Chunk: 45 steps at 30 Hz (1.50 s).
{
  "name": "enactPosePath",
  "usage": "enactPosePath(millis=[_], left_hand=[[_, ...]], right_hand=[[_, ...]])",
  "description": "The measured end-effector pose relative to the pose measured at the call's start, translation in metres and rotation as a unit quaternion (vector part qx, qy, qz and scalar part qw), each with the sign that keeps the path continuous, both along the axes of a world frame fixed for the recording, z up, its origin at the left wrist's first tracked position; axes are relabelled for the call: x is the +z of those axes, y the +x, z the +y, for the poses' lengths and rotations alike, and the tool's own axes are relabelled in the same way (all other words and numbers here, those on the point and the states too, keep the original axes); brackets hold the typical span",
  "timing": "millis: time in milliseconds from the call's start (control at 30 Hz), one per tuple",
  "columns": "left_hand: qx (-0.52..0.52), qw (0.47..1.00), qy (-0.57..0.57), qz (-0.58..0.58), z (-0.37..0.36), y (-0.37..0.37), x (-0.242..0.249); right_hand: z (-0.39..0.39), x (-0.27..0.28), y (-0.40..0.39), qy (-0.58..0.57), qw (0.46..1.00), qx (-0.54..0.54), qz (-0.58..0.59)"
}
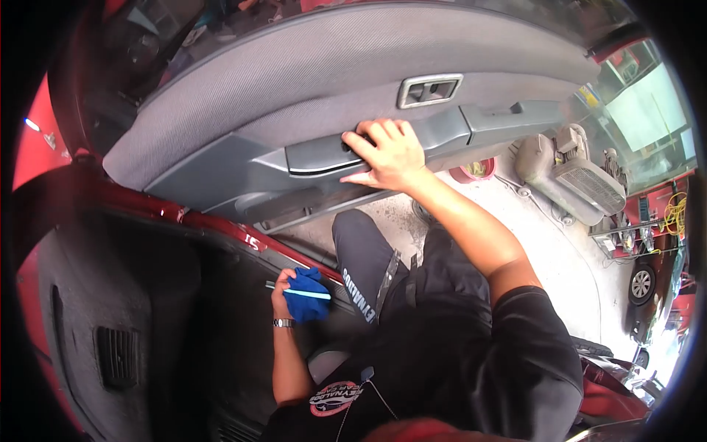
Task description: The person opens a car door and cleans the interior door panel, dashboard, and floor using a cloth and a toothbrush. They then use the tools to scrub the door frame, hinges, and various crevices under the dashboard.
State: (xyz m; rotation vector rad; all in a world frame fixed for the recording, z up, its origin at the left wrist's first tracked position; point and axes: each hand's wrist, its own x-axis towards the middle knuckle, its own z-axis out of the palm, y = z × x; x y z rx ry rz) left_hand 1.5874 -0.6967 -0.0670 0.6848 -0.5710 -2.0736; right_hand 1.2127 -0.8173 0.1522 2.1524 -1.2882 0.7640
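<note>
My right hand [390, 153] grips the grey armrest [317, 153] of a car door, fingers curled over its top and thumb stretched below. Above it on the cloth-covered door panel [294, 81] sits the inside door handle [431, 90]. Down by the door sill, my left hand [280, 289] is closed on a bunched blue cloth [303, 308]. A thin light-blue stick [315, 295] lies across the cloth and passes through the same fingers; its kind I cannot make out. The left palm is hidden.
The open door stands across my legs, beside the red door sill [261, 241]. A dark interior panel with a vent [118, 357] is at left. Beyond the door are an air compressor [582, 177], a red round container [475, 170] and a parked car's wheel [642, 285].
</note>
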Motion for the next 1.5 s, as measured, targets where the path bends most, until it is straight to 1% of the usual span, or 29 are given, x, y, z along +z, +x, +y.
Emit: enactPosePath(millis=[67, 100, 133, 200, 267, 367, 400, 467, 567, 600, 667, 700, 733, 800, 967, 1067, 1100, 1133, 1200, 1267, 1300, 1333, 1400, 1467, 1500], left_hand=[[-0.009, 1.0, 0.017, 0.004, 0.001, 0.002, -0.033], [-0.025, 0.999, 0.031, 0.008, 0.001, 0.0, -0.032], [-0.028, 0.999, 0.028, 0.004, 0.0, -0.001, -0.033], [-0.031, 0.998, 0.058, 0.015, 0.004, -0.003, -0.033], [-0.029, 0.999, 0.045, -0.003, 0.004, -0.002, -0.035], [-0.026, 0.997, 0.066, 0.001, 0.007, 0.008, -0.05], [-0.014, 0.998, 0.068, -0.009, 0.01, 0.016, -0.068], [-0.008, 0.998, 0.066, -0.022, 0.003, 0.014, -0.075], [0.016, 0.997, 0.066, -0.037, 0.011, -0.002, -0.059], [0.012, 0.997, 0.065, -0.042, 0.012, -0.003, -0.061], [0.042, 0.993, 0.095, -0.062, 0.013, 0.001, -0.076], [0.06, 0.991, 0.079, -0.094, 0.014, -0.001, -0.079], [0.058, 0.991, 0.075, -0.097, 0.014, -0.001, -0.082], [0.059, 0.989, 0.111, -0.077, 0.018, 0.003, -0.089], [0.063, 0.989, 0.091, -0.102, 0.02, 0.007, -0.103], [0.071, 0.986, 0.068, -0.132, 0.024, 0.007, -0.096], [0.089, 0.985, 0.045, -0.144, 0.024, 0.011, -0.108], [0.103, 0.983, 0.048, -0.145, 0.025, 0.004, -0.092], [0.076, 0.985, 0.091, -0.129, 0.021, -0.01, -0.06], [0.138, 0.964, 0.07, -0.219, 0.01, -0.021, -0.047], [0.123, 0.958, 0.018, -0.26, 0.004, -0.028, -0.027], [0.11, 0.945, -0.028, -0.308, -0.002, -0.037, 0.005], [0.034, 0.929, 0.0, -0.37, -0.016, -0.05, 0.087], [0.012, 0.89, -0.13, -0.437, -0.028, -0.052, 0.153], [0.01, 0.875, -0.168, -0.455, -0.035, -0.053, 0.185]], right_hand=[[-0.004, -0.006, -0.003, 0.003, 1.0, 0.002, 0.006], [-0.006, -0.008, -0.004, -0.011, 1.0, 0.004, 0.009], [-0.006, -0.01, -0.004, -0.023, 1.0, 0.005, 0.013], [-0.01, -0.013, -0.004, -0.038, 0.999, 0.011, 0.006], [-0.013, -0.016, -0.004, -0.052, 0.999, 0.013, 0.0], [-0.02, -0.021, -0.004, -0.06, 0.997, 0.04, -0.006], [-0.023, -0.024, -0.004, -0.065, 0.997, 0.034, -0.008], [-0.028, -0.03, -0.006, -0.066, 0.996, 0.055, -0.013], [-0.036, -0.035, -0.011, -0.066, 0.995, 0.069, -0.019], [-0.038, -0.038, -0.011, -0.06, 0.995, 0.078, -0.019], [-0.043, -0.04, -0.013, -0.074, 0.994, 0.081, -0.026], [-0.047, -0.043, -0.014, -0.072, 0.993, 0.089, -0.023], [-0.051, -0.045, -0.014, -0.07, 0.992, 0.098, -0.021], [-0.056, -0.05, -0.012, -0.07, 0.993, 0.098, -0.02], [-0.069, -0.059, -0.012, -0.054, 0.992, 0.114, -0.017], [-0.075, -0.062, -0.016, -0.042, 0.991, 0.125, -0.023], [-0.076, -0.062, -0.016, -0.028, 0.99, 0.133, -0.025], [-0.076, -0.061, -0.018, -0.027, 0.988, 0.147, -0.028], [-0.076, -0.059, -0.026, 0.002, 0.987, 0.155, -0.041], [-0.073, -0.046, -0.037, 0.018, 0.984, 0.168, -0.057], [-0.072, -0.042, -0.038, -0.006, 0.985, 0.161, -0.058], [-0.072, -0.039, -0.04, -0.006, 0.988, 0.145, -0.043], [-0.075, -0.032, -0.037, 0.003, 0.991, 0.13, -0.023], [-0.076, -0.031, -0.036, 0.003, 0.992, 0.122, -0.019], [-0.074, -0.031, -0.036, -0.004, 0.992, 0.126, -0.021]])
